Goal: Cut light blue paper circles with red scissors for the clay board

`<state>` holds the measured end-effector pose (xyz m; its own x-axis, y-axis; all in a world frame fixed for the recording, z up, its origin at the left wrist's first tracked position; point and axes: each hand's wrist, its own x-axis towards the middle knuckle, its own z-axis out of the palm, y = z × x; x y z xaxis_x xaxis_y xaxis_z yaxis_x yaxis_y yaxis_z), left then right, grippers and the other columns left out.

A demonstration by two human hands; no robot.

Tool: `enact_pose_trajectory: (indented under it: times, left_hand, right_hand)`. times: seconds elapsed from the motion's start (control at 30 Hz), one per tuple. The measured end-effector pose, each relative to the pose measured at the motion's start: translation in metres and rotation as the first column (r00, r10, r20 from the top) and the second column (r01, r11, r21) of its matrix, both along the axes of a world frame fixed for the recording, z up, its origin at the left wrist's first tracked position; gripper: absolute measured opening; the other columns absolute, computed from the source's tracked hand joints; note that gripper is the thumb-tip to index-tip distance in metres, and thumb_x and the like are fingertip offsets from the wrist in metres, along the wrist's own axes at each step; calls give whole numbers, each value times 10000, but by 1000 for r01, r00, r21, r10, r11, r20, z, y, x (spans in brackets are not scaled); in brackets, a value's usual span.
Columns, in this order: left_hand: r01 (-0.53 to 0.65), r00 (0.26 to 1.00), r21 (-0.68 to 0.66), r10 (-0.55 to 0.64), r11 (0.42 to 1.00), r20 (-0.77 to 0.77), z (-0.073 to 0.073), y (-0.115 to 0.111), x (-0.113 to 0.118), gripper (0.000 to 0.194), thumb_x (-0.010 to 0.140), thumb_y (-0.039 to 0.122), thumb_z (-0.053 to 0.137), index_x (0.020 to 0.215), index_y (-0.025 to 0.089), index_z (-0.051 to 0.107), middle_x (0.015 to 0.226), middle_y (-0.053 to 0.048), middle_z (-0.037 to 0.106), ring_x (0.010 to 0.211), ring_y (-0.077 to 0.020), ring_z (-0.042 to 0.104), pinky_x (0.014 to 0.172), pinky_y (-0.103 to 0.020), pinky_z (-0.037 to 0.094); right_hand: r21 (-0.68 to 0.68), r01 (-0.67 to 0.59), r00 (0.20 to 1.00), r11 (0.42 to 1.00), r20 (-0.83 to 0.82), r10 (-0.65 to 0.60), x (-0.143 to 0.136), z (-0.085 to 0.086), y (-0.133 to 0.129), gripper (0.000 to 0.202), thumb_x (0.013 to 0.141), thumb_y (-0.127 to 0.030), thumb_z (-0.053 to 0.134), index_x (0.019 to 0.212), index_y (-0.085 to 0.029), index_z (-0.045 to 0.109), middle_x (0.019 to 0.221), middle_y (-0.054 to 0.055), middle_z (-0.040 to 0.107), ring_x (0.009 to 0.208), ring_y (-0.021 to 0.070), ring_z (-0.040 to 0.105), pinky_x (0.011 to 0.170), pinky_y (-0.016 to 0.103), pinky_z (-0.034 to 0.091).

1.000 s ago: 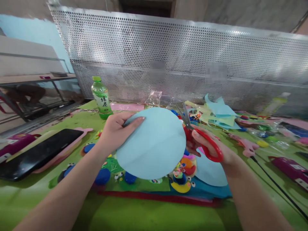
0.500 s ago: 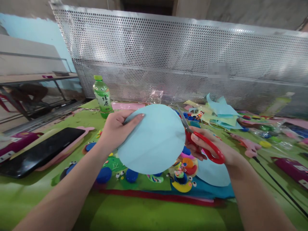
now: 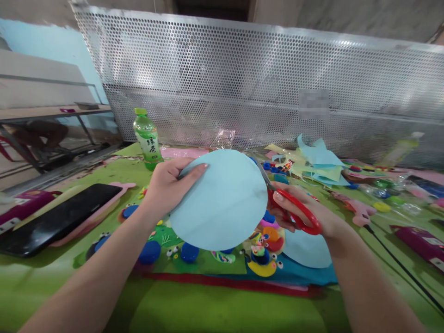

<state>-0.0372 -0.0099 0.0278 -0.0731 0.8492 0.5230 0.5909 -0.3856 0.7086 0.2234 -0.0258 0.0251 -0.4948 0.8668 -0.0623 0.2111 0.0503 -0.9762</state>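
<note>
A round sheet of light blue paper [image 3: 220, 201] is pinched at its upper left edge by my left hand [image 3: 175, 185], thumb on top. My right hand [image 3: 294, 206] grips red-handled scissors [image 3: 307, 210], whose blades lie along the paper's right edge, partly behind it. Below the paper is a green craft sheet [image 3: 211, 267] with blue bottle caps [image 3: 190, 253], googly eyes and a yellow banana-shaped piece [image 3: 262, 269]. Another light blue paper piece [image 3: 307, 249] rests under my right wrist on teal sheets.
A green tea bottle [image 3: 147, 141] stands behind my left hand. A black phone [image 3: 62, 219] lies at left. Paper scraps [image 3: 321, 157] are heaped at back right, near a pink glue gun [image 3: 360, 210] with a black cord. A perforated metal panel [image 3: 215, 69] borders the table's back.
The scissors have closed slightly along the paper's right edge, and their handles have shifted a little to the left. My left hand and the paper are nearly still.
</note>
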Motion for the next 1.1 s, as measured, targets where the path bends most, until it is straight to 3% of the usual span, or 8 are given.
enact_pose_trajectory:
  times: [0.53,1.1]
  left_hand:
    - [10,1000,-4,-10,1000,-16,3,-1,-1,326,737,472,585,875,202,703,750,-11,695,632,-152,596,469,-202,429]
    - [38,999,-30,-39,999,-24,5,-1,-2,301,734,469,586,807,198,697,702,-4,677,568,-131,560,475,-209,427]
  right_hand:
    - [3,-11,1000,1000,-12,11,1,-1,2,390,784,-545,545,718,-209,357,492,-92,339,318,40,313,316,197,254]
    - [33,-6,998,999,64,4,17,-7,10,279,814,-460,552,795,-198,458,559,-74,378,314,25,323,267,171,263]
